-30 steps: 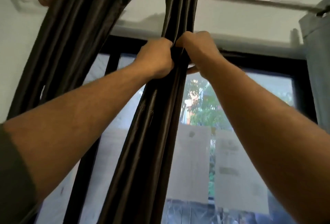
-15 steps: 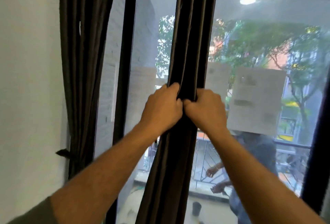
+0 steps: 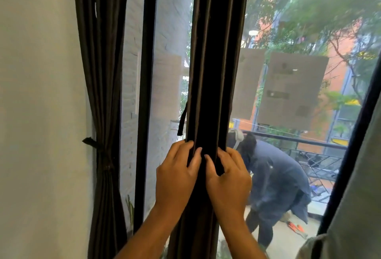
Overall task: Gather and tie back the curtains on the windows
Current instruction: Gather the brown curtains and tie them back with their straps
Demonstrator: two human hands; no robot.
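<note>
Curtains hang dark brown at the window (image 3: 171, 62): the middle curtain (image 3: 216, 52) is bunched into a narrow column of folds in front of the glass, and the left curtain (image 3: 101, 73) hangs against the white wall (image 3: 37, 93), already cinched at its waist by a tie-back (image 3: 92, 142) with the cloth flaring below. A grey curtain (image 3: 354, 207) fills the lower right corner. Beyond the glass a person in a blue coat (image 3: 274, 182) bends over on the balcony, near a black railing (image 3: 299, 141), and pale sheets of paper (image 3: 290, 89) are stuck on the pane. Both bare forearms reach up from below. The left hand (image 3: 177, 174) and right hand (image 3: 228, 178) sit side by side on the middle curtain, each grip closed around its folds, fingers curled into the pleats. A thin dark strap (image 3: 182, 120) dangles from that curtain's left edge, just above the left hand.
</note>
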